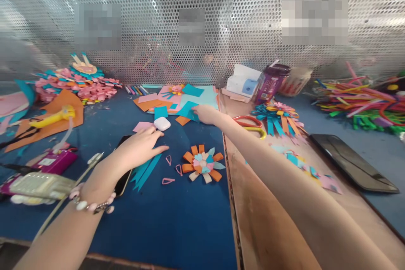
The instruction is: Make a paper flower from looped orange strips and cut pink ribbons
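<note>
My right hand (207, 114) reaches to the back of the table, its fingers closed on the edge of a teal piece of paper (188, 110). My left hand (142, 147) hovers over or rests on the table, fingers apart, holding nothing that I can see. Close to its fingertips are a white earbud case (162, 124) and a pink piece of paper (141, 126). Teal paper strips (148, 171) lie below that hand. Between the two arms sits a paper flower (203, 163) with orange, cream and light-blue petals, beside several small pink paper loops (168, 181).
At left are a yellow glue gun (53, 118) on orange paper and a purple box (57, 162). A phone (123, 183) is partly under my left forearm. Scissors (248, 122), a tablet (354, 162) and pipe cleaners (363, 97) lie right. Perforated metal (152, 63) stands behind.
</note>
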Demonstrator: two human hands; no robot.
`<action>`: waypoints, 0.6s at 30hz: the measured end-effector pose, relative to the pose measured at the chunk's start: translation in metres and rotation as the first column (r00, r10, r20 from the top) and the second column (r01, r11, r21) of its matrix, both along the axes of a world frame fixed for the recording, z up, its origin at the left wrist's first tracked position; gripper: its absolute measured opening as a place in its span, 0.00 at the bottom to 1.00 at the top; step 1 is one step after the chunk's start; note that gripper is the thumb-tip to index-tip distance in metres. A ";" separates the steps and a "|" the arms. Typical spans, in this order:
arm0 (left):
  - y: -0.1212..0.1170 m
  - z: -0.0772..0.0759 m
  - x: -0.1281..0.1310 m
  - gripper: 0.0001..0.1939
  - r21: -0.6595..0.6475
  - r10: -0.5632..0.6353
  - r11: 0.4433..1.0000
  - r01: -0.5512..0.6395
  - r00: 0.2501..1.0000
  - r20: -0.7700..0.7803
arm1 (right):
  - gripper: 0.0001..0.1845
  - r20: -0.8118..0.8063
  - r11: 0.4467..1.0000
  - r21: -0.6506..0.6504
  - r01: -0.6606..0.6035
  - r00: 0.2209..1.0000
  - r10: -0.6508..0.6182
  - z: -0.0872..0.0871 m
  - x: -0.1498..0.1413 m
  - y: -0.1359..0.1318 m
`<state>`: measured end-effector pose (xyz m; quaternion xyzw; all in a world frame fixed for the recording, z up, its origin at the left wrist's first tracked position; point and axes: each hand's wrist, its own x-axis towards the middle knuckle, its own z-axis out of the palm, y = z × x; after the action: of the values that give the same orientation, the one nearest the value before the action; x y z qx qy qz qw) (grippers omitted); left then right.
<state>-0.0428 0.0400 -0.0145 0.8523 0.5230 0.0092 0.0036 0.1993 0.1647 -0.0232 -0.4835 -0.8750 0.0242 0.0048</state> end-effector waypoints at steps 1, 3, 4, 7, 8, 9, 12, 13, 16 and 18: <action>0.000 0.000 0.000 0.31 -0.002 0.004 1.000 -0.004 1.000 -0.004 | 0.19 -0.016 1.000 0.009 0.001 1.000 -0.001 -0.001 0.001 0.001; 0.000 0.000 0.000 0.31 -0.011 0.006 1.000 -0.006 1.000 -0.022 | 0.19 -0.046 1.000 0.022 -0.002 0.999 0.003 -0.003 0.003 0.003; 0.000 0.000 0.000 0.31 -0.017 0.005 1.000 -0.005 0.999 -0.032 | 0.19 -0.057 1.000 0.025 -0.007 0.998 0.008 -0.003 0.004 0.005; 0.000 -0.001 0.000 0.31 -0.020 0.006 1.000 -0.007 0.999 -0.041 | 0.18 -0.082 0.999 0.033 -0.019 0.996 0.022 -0.006 0.005 0.012; 0.000 -0.001 0.000 0.31 -0.014 0.009 1.000 -0.010 0.999 -0.038 | 0.17 -0.090 0.999 0.035 -0.018 0.996 0.021 -0.007 0.005 0.014; 0.000 -0.001 0.000 0.31 -0.009 0.011 1.000 -0.011 0.999 -0.037 | 0.18 -0.099 0.999 0.037 -0.011 0.995 0.015 -0.008 0.005 0.016; 0.000 -0.002 -0.001 0.31 -0.011 0.007 1.000 -0.008 0.999 -0.047 | 0.21 -0.135 0.998 0.043 0.034 0.990 -0.028 -0.012 0.005 0.021; 0.000 -0.002 -0.001 0.31 -0.011 0.010 1.000 -0.011 0.999 -0.049 | 0.21 -0.149 0.998 0.046 0.052 0.988 -0.045 -0.013 0.005 0.022; -0.001 -0.002 0.000 0.32 -0.006 0.019 1.000 -0.020 0.999 -0.034 | 0.22 -0.182 0.995 0.047 0.090 0.980 -0.080 -0.014 0.006 0.023; -0.002 -0.001 0.000 0.32 -0.007 0.021 1.000 -0.021 1.000 -0.022 | 0.21 -0.188 0.995 0.034 0.095 0.978 -0.087 -0.013 0.006 0.024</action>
<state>-0.0424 0.0380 -0.0156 0.8466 0.5322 -0.0020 0.0006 0.2055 0.1882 -0.0367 -0.5184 -0.8480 0.0501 0.0980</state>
